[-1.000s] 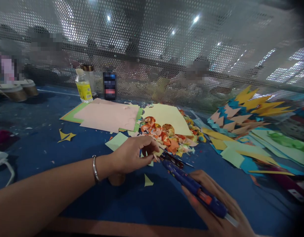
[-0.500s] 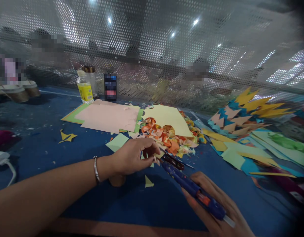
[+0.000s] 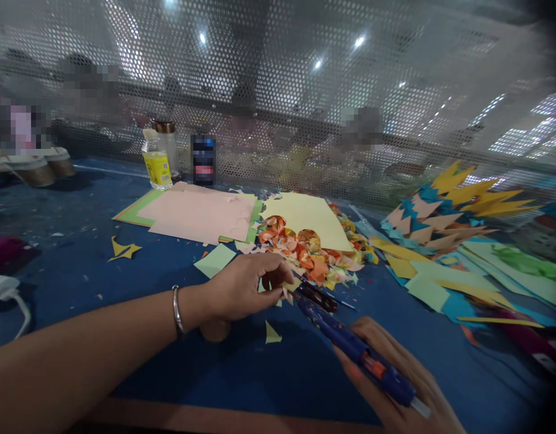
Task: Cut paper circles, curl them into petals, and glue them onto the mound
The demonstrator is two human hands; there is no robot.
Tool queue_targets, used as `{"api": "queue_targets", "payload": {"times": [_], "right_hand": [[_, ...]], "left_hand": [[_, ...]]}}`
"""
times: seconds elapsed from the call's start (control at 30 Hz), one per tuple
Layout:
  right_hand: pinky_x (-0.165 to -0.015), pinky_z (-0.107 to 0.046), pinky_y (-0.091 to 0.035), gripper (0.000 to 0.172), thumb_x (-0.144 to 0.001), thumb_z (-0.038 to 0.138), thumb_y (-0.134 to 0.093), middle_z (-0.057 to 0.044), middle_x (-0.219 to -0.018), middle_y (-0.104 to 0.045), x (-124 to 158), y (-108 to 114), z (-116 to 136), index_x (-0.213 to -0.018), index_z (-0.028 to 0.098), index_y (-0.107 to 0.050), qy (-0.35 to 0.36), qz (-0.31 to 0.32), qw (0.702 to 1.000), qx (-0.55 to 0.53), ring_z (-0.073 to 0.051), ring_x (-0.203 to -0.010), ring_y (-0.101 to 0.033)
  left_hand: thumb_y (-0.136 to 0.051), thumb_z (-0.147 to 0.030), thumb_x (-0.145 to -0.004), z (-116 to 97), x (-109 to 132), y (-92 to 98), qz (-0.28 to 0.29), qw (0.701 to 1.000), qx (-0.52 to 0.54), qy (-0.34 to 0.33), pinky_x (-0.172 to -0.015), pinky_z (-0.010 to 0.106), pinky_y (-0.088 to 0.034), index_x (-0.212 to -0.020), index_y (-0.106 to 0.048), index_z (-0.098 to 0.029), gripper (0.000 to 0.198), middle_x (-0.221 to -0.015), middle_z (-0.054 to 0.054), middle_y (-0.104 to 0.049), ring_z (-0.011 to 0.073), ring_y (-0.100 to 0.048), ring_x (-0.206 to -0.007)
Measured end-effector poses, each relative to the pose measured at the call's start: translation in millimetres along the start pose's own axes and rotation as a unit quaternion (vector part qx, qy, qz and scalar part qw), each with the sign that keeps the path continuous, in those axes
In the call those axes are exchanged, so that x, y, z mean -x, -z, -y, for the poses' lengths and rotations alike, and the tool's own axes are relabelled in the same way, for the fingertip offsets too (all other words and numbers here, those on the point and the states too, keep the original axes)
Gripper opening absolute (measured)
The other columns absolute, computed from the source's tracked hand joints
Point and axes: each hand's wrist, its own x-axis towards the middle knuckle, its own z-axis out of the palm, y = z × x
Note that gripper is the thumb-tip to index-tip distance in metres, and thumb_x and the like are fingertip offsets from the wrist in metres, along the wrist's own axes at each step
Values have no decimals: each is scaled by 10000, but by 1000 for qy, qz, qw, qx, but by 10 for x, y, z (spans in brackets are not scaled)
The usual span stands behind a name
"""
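Note:
My left hand (image 3: 246, 286) is closed in a pinch on a small pale paper piece (image 3: 287, 293). My right hand (image 3: 411, 364) wraps round a dark blue hot glue gun (image 3: 338, 339), a clear glue stick poking out of its rear. The gun's nozzle points at the pinched paper, very close to it; whether they touch I cannot tell. Just behind the nozzle lies a dark red-handled tool (image 3: 320, 295), apparently scissors. A brown round object (image 3: 215, 330) is partly hidden beneath my left wrist. A pale yellow paper scrap (image 3: 272, 333) lies in front of my left hand.
Beyond my hands is a heap of curled orange paper pieces (image 3: 300, 250), beside pink sheets (image 3: 200, 211) and a yellow sheet (image 3: 314, 217). A bottle (image 3: 157, 166) and phone (image 3: 203, 160) stand behind. A spiky paper construction (image 3: 434, 211) and paper strips (image 3: 422, 280) lie right.
Both hands, the glue gun and the paper piece keep nearly the same positions. The whole view has shifted only slightly.

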Motion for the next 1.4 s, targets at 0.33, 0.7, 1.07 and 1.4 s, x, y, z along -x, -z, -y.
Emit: {"api": "queue_targets", "payload": {"times": [0.33,0.7,1.07,1.4], "right_hand": [[-784,-338,-585,323,-830,362,-599,-89,-1066,-692,154,-64,-133,-1123,231,-641,4,-15,999,31,-257,-965,-678],[-776,-286,-589,296,-848,378,-583,-79,-1030,-710,107,-4,-91,-1092,213,-616,45,-41,996,62,-220,-910,-705],[-774,-357,-600,318,-812,398,-618,-75,-1055,-706,185,-18,-155,-1089,252,-675,0,-13,999,45,-261,-947,-689],[-796,-354,-596,320,-828,382,-604,-71,-1077,-701,203,14,-149,-1117,253,-655,7,-15,999,40,-262,-962,-686]], "left_hand": [[-544,-151,-767,6,-24,3,6,1000,-3,10,-641,224,-473,-894,-614,-150,145,-803,29,-639,100,-583,-692],[-544,-142,-766,7,-13,7,9,1000,-4,5,-639,215,-466,-885,-619,-157,141,-800,24,-641,94,-582,-690],[-538,-135,-759,6,-10,6,11,1000,3,3,-635,221,-464,-882,-617,-163,149,-796,19,-640,98,-579,-688],[-531,-124,-752,-4,-9,12,15,999,28,17,-630,232,-465,-884,-598,-167,153,-793,22,-646,105,-584,-683]]}}
